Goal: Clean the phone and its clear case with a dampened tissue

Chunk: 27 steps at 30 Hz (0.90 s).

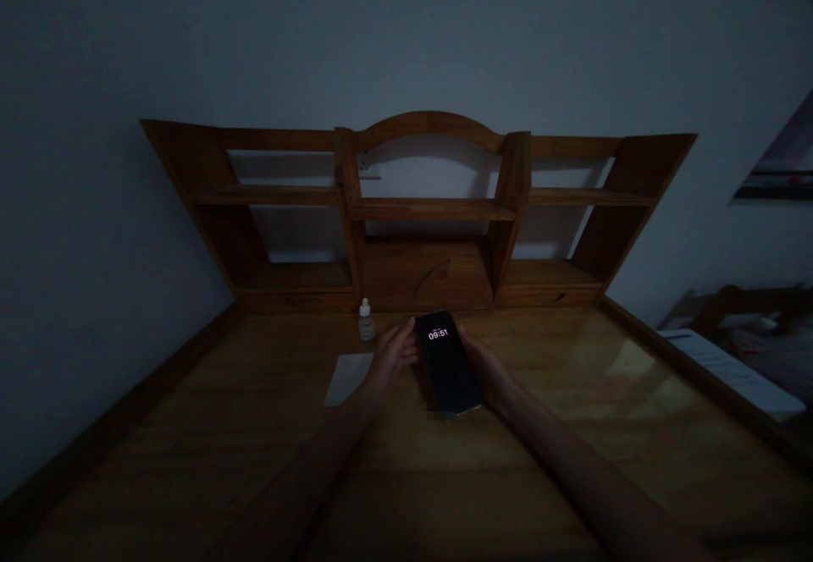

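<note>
A black smartphone [446, 363] stands out at the middle of the wooden desk [406, 477], its lit screen reading 09:51. My left hand [394, 359] grips its left long edge, and my right hand [483, 365] holds the opposite edge. Its lower end is tilted toward me, and I cannot tell whether it touches the desk. Just left of my left hand stands a small white dropper bottle [366, 322], upright and apart from it. Below that bottle lies a white paper square [348, 379], close to my left wrist.
A wooden shelf unit [432, 206] with an arched top stands along the back of the desk against a pale wall. A raised wooden rim [705, 384] borders the desk's right side. Beyond it lie white papers [730, 371] and dark furniture.
</note>
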{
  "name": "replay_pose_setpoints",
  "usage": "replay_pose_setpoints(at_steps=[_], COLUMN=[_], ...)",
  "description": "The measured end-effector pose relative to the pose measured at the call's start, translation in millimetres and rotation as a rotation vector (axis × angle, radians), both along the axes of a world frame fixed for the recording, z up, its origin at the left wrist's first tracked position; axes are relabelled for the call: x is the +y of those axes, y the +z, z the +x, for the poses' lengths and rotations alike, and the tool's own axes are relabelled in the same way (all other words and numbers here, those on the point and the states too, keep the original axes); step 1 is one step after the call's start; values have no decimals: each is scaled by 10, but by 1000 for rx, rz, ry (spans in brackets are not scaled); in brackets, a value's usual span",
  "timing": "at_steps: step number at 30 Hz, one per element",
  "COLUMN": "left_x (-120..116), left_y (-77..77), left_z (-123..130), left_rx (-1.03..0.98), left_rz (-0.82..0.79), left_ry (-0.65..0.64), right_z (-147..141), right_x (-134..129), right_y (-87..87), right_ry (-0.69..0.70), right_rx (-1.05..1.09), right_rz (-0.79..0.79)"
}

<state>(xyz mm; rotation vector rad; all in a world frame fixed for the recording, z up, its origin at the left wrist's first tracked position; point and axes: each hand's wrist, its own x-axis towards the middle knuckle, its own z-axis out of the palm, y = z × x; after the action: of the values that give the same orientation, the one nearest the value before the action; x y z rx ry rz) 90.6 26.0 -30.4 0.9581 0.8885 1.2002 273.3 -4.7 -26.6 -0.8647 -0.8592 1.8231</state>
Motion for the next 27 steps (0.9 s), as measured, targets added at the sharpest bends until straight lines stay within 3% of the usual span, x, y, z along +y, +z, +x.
replay_pose_setpoints(at_steps=[8, 13, 20, 27], left_x=[-10, -20, -23, -37], left_y=[14, 10, -42, -17], left_z=[23, 27, 24, 11], left_rx=[45, 82, 147, 67], left_rz=[-38, 11, -4, -73], left_ry=[-3, 30, 104, 106], right_z=[15, -24, -98, -99], right_x=[-17, -15, -92, -123], right_y=[-57, -111, -97, -90], right_ry=[-104, -133, -181, -151], right_rx=[-345, -366, -542, -621], right_rz=[87, 173, 510, 536])
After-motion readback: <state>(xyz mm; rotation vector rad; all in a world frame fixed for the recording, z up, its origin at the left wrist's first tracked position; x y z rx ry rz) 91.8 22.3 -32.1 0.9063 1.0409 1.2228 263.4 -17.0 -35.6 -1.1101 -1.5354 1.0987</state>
